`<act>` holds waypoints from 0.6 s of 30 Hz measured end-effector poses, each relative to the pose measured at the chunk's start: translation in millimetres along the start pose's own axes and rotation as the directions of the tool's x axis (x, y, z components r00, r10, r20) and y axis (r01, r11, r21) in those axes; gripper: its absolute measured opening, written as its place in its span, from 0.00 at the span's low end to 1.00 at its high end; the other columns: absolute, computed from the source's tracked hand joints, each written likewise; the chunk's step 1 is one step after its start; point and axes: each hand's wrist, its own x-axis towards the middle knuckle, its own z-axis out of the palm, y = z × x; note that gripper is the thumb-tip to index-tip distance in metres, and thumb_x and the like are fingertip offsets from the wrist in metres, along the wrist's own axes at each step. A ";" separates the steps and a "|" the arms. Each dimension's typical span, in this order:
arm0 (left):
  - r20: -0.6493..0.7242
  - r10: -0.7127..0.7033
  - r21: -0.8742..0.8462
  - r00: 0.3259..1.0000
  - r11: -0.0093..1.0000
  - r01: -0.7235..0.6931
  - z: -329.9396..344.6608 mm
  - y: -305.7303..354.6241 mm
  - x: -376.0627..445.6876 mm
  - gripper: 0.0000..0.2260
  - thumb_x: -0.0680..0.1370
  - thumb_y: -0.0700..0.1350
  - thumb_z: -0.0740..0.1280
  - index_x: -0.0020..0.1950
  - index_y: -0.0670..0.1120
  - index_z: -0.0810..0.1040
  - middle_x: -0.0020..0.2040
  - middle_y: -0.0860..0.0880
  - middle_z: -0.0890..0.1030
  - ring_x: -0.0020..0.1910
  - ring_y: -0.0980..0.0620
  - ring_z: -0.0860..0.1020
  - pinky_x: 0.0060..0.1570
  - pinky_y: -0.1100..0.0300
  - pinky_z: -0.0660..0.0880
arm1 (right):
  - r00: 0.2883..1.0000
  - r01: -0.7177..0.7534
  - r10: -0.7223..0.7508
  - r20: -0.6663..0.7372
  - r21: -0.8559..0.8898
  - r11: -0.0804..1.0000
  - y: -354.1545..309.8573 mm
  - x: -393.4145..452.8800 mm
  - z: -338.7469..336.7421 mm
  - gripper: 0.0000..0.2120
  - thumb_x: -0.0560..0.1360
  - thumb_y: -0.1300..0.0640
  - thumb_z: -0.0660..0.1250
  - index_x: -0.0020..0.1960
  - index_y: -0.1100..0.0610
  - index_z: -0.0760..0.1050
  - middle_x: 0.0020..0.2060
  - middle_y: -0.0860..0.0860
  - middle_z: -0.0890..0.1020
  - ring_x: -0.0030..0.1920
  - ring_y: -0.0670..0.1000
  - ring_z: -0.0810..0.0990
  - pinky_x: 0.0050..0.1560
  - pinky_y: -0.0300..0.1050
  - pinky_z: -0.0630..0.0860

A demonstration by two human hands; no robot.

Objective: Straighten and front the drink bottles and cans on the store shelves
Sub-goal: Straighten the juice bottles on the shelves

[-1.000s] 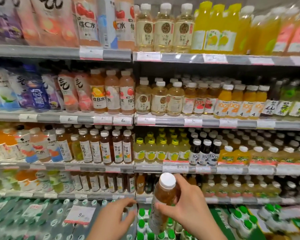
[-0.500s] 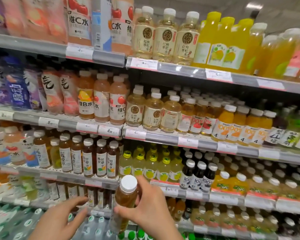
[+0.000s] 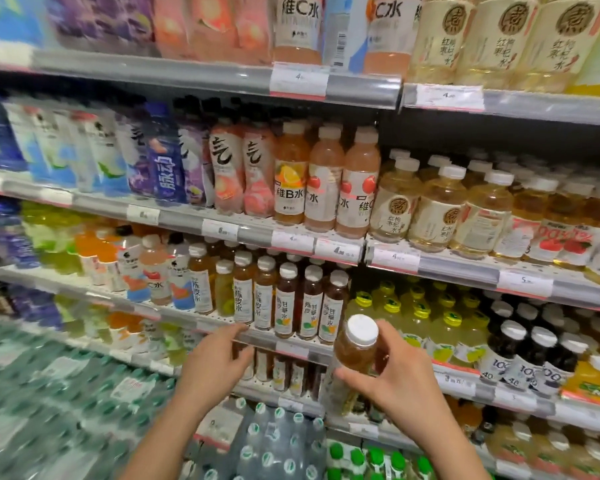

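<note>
My right hand point(image 3: 394, 374) grips an amber tea bottle point(image 3: 355, 346) with a white cap, held in the air in front of the shelves. My left hand point(image 3: 213, 363) is open, its fingertips reaching toward the grey edge of the third shelf point(image 3: 222, 329). Just above that edge stands a row of brown tea bottles point(image 3: 305, 306) with white caps and pale labels. Part of the held bottle's lower body is hidden behind my right hand.
Yellow-capped bottles point(image 3: 420, 320) and black bottles point(image 3: 530, 355) stand right of the brown row. The shelf above carries pink vitamin bottles point(image 3: 326, 188) and pale tea bottles point(image 3: 437, 209). Shrink-wrapped water packs point(image 3: 267, 441) lie at the bottom.
The view swung left and closer to the shelves. My right hand carried the bottle up toward the brown tea row, and my left hand rose to the shelf edge.
</note>
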 end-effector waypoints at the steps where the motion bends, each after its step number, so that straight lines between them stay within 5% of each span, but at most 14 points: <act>1: -0.005 -0.015 -0.003 1.000 1.000 0.015 -4.5 -12.8 12.5 0.22 0.79 0.53 0.67 0.73 0.52 0.73 0.66 0.54 0.78 0.59 0.55 0.78 0.59 0.55 0.76 | 1.000 0.005 -0.005 -0.009 -0.021 1.000 -3.5 4.7 8.3 0.27 0.63 0.34 0.78 0.55 0.32 0.69 0.47 0.33 0.81 0.47 0.35 0.79 0.47 0.34 0.75; 5: -0.003 -0.009 0.025 1.000 1.000 0.009 -14.4 -52.3 69.4 0.25 0.80 0.48 0.67 0.77 0.46 0.67 0.74 0.46 0.71 0.69 0.47 0.73 0.67 0.51 0.71 | 0.999 0.010 -0.012 -0.030 -0.079 0.997 -17.8 21.2 33.0 0.28 0.65 0.32 0.76 0.58 0.29 0.65 0.50 0.34 0.80 0.49 0.36 0.78 0.49 0.40 0.77; 11: 0.138 0.094 0.111 0.986 0.988 -0.109 -20.1 -78.7 163.7 0.32 0.78 0.39 0.65 0.80 0.48 0.57 0.82 0.46 0.56 0.72 0.42 0.71 0.67 0.46 0.73 | 0.996 -0.055 0.048 -0.078 -0.090 0.994 -37.4 27.7 60.5 0.28 0.67 0.36 0.76 0.62 0.36 0.67 0.50 0.40 0.81 0.50 0.40 0.77 0.52 0.47 0.77; 14: 0.165 0.088 0.202 0.982 0.972 -0.121 -17.0 -83.1 198.1 0.24 0.79 0.40 0.62 0.75 0.46 0.64 0.74 0.44 0.65 0.63 0.39 0.76 0.56 0.44 0.78 | 0.993 -0.074 0.065 -0.099 -0.099 0.992 -41.8 26.4 68.1 0.29 0.67 0.36 0.74 0.64 0.39 0.69 0.56 0.38 0.80 0.56 0.42 0.78 0.57 0.47 0.77; 18: 0.131 0.048 0.265 0.990 0.961 -0.081 -15.5 -83.1 216.0 0.16 0.79 0.41 0.62 0.68 0.46 0.72 0.67 0.42 0.71 0.60 0.38 0.78 0.57 0.44 0.77 | 0.988 -0.074 0.055 -0.146 -0.130 0.989 -49.5 28.8 71.8 0.31 0.64 0.39 0.75 0.65 0.43 0.71 0.63 0.35 0.69 0.62 0.36 0.72 0.60 0.33 0.69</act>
